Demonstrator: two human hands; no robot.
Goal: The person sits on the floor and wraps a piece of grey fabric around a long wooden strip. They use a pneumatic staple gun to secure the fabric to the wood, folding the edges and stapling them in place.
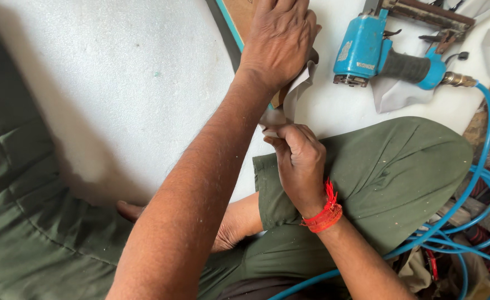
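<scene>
Floor: white foam sheet (122, 83) is lying underneath.
Left hand (281, 39): fingers are pressing flat on white fabric (300, 89).
Right hand (299, 164): fingers are pinching the fabric's edge.
Beside: blue pneumatic stapler (383, 55).

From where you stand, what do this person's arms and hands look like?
Both forearms are bare, with no sleeves or gloves in view. The right hand has a red thread band with a frayed tuft tied at the wrist. The left hand wears nothing.

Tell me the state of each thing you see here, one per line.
left hand: pressed flat on the white fabric
right hand: pinching the fabric's edge
white fabric: pulled over the board edge
blue air tool: lying unheld on its side
blue hose: connected, coiled
</scene>
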